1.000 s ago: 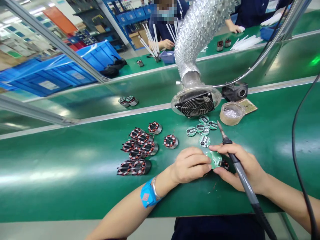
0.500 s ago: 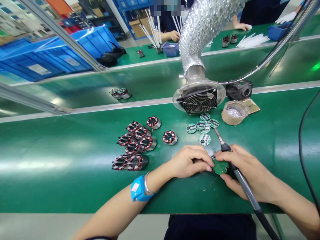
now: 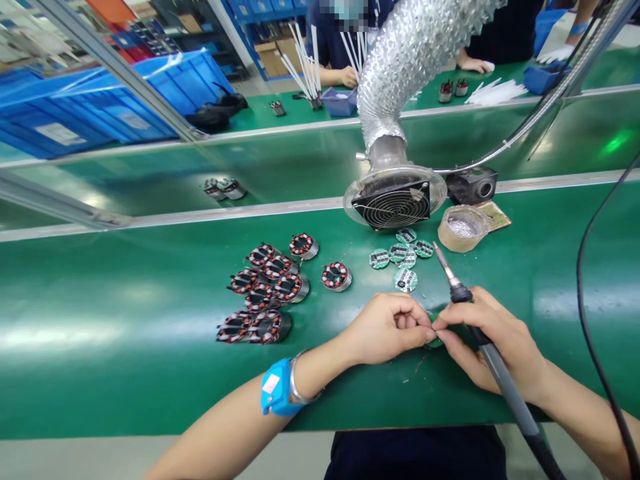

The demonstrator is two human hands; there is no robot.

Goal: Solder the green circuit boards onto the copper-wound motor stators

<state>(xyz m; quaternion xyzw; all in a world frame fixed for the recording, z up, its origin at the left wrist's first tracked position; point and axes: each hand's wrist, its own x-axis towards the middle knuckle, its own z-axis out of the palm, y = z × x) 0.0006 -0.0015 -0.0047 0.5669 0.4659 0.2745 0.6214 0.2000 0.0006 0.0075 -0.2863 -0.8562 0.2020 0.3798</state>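
My right hand (image 3: 493, 340) is closed around a soldering iron (image 3: 493, 360), whose bare metal tip points up and away toward the loose boards. Its thumb and forefinger also meet the fingertips of my left hand (image 3: 393, 327) in a pinch. Under those fingertips lies a round green circuit board (image 3: 434, 342), mostly covered by them. Whatever the left fingers pinch is too small to make out. A blue wrist strap (image 3: 280, 387) circles my left wrist. Just beyond the hands, several round circuit boards (image 3: 405, 280) lie with their components facing up.
Several motor stators (image 3: 290, 287) with copper windings stand left of my hands, one (image 3: 337, 276) apart. A fume extractor (image 3: 393, 203) hangs at the back, beside a tub of solder-coloured bits (image 3: 463, 228) and a black iron holder (image 3: 473, 185). A cable (image 3: 583, 287) runs down the right. Co-workers sit opposite.
My fingertips have come together over the green board and now hide most of it. The soldering iron's tip has shifted slightly away from the loose boards. The camera view has moved a little.
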